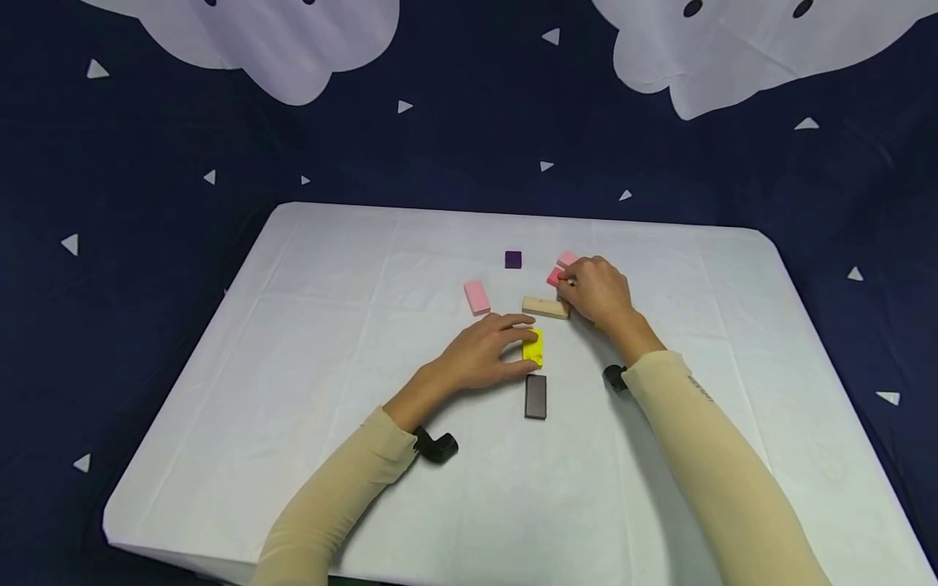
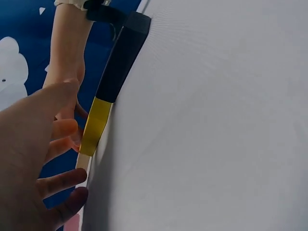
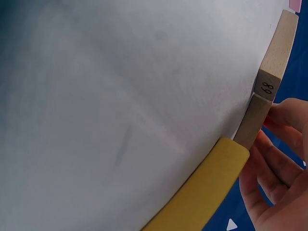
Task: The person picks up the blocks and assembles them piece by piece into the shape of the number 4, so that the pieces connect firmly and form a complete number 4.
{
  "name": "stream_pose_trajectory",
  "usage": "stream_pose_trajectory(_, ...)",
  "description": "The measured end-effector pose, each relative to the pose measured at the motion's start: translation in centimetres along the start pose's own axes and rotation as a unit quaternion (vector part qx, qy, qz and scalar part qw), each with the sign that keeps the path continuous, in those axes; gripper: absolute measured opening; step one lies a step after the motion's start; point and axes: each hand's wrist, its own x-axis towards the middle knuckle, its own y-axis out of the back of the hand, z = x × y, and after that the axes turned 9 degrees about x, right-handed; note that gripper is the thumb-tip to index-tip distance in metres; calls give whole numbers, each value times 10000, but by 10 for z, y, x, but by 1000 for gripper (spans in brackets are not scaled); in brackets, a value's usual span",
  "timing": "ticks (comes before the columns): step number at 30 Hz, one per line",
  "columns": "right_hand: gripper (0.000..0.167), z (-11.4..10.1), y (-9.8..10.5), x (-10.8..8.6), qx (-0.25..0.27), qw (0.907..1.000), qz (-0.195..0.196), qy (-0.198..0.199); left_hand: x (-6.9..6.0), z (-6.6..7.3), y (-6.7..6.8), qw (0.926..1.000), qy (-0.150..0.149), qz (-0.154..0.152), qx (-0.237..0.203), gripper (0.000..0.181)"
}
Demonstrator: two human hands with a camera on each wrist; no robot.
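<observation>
My left hand point(image 1: 484, 352) is spread beside a yellow block point(image 1: 537, 348), its thumb near one end and fingertips near the other. In the left wrist view the fingers look loosely apart. A dark grey block point(image 1: 536, 397) lies just nearer than the yellow one. My right hand point(image 1: 599, 289) pinches the edge of a hot pink block point(image 1: 554, 277) between thumb and fingers, hiding part of it. Close beyond is a light pink block point(image 1: 567, 258). A pale wooden block point(image 1: 545, 308) with a number on its end point(image 3: 267, 88) lies left of the right hand.
Another light pink block point(image 1: 477, 298) lies to the left, and a purple block point(image 1: 513, 260) farther back. In the right wrist view, a second wooden block point(image 3: 252, 121) and a yellow block point(image 3: 199, 190) stand before the right hand. White cloth covers the table point(image 1: 293, 325).
</observation>
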Motion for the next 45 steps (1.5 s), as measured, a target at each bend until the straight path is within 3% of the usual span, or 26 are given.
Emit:
stream_pose_trajectory(4, 26, -1, 0, 1, -7, 10000, 17, 18, -5, 8, 5, 9989, 93, -251, 386, 66)
stream_pose_trajectory(9, 25, -2, 1, 2, -12, 10000, 14, 41, -13, 19, 7, 9911, 212, -696, 1110, 83)
stream_pose_trajectory(14, 24, -1, 0, 2, 53, 10000, 27, -12, -19, 25, 6, 9843, 215, -1000, 1437, 84)
stream_pose_trajectory(21, 25, 0, -1, 0, 96, 9999, 22, -58, -20, 28, 5, 9824, 117, -1125, 1489, 79)
stream_pose_trajectory(45, 26, -2, 0, 1, 75, 9999, -38, -90, -22, 30, 5, 9879, -42, -1071, 1120, 66)
